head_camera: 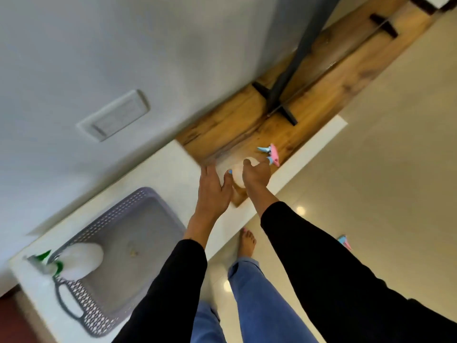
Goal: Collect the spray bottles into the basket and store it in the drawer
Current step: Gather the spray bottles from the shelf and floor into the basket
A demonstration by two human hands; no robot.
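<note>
Your right hand (256,173) grips the pink-trigger bottle (238,175) at 12 o'clock, left hand (212,186) open beside; light, smooth plastic—hold the neck.

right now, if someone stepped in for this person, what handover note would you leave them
Right hand grips the pink-and-blue spray bottle on the wooden shelf. Left hand is open, its fingers beside the bottle.
The green spray bottle already lies in the grey basket on the white counter.
Left: put this bottle in the basket, then store the basket in the drawer, which is not in view.
</note>
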